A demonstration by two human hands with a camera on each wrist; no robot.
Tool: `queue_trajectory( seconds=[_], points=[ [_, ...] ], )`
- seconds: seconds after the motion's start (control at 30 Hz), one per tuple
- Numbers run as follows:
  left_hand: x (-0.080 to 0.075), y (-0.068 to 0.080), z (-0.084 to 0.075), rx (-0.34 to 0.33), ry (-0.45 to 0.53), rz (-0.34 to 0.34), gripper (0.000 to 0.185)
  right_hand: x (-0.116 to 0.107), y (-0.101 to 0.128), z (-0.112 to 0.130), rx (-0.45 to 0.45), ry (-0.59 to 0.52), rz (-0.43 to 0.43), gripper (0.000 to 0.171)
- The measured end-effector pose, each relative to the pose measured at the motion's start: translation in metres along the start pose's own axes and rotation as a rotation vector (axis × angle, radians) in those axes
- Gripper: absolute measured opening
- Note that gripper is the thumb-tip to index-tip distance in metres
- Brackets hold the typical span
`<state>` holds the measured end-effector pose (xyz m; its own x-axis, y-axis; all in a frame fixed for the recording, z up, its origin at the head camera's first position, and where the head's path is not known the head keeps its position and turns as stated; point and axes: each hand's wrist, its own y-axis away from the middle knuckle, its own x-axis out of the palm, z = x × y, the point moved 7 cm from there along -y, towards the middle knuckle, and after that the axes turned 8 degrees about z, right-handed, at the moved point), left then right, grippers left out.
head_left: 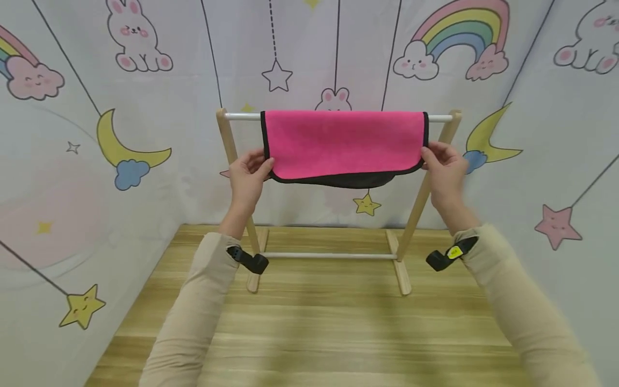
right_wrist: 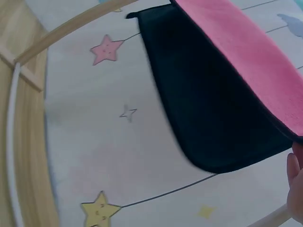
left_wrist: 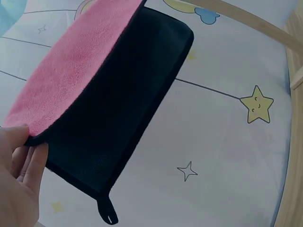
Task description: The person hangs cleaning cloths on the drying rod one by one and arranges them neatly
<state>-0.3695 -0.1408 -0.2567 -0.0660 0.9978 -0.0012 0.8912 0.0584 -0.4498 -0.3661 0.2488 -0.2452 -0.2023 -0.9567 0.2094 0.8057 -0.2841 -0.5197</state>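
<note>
A pink towel (head_left: 343, 142) with black edging hangs folded over the top rail of a small rack. Its dark back layer (left_wrist: 109, 104) shows behind the pink front flap in both wrist views, with a small hanging loop (left_wrist: 108, 212) at one corner. My left hand (head_left: 249, 174) pinches the flap's lower left corner between thumb and fingers. On the opposite side, my right hand (head_left: 445, 166) pinches the right edge near the lower corner. Only part of the right hand (right_wrist: 296, 182) shows in the right wrist view.
The rack has wooden side posts (head_left: 419, 215), a white top rail (head_left: 243, 116) and a white lower rail (head_left: 329, 256). It stands on a wood-grain tabletop (head_left: 338, 328). Behind and beside it hangs a white cloth (head_left: 184, 177) printed with stars, moons and rabbits.
</note>
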Motion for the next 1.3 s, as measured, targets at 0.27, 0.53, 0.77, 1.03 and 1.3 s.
queue_trajectory(
  seconds=[0.27,0.53,0.77,1.03,1.3],
  points=[
    [-0.008,0.001,0.021,-0.029,0.006,-0.018,0.029,-0.001,0.019,-0.027,0.04,0.023,0.051,0.012],
    [-0.01,0.004,0.026,-0.056,-0.022,0.005,0.029,0.001,0.024,-0.032,0.026,0.063,0.079,0.013],
    [0.0,0.0,0.002,-0.037,-0.082,0.065,0.036,0.008,0.004,-0.022,-0.027,0.12,0.091,0.033],
    [0.007,0.001,-0.033,0.127,-0.239,0.042,0.056,0.026,0.01,0.01,-0.175,0.214,0.098,0.043],
    [0.001,-0.008,-0.004,0.164,-0.271,0.025,0.049,0.021,0.016,0.011,-0.208,0.305,0.125,0.043]
  ],
)
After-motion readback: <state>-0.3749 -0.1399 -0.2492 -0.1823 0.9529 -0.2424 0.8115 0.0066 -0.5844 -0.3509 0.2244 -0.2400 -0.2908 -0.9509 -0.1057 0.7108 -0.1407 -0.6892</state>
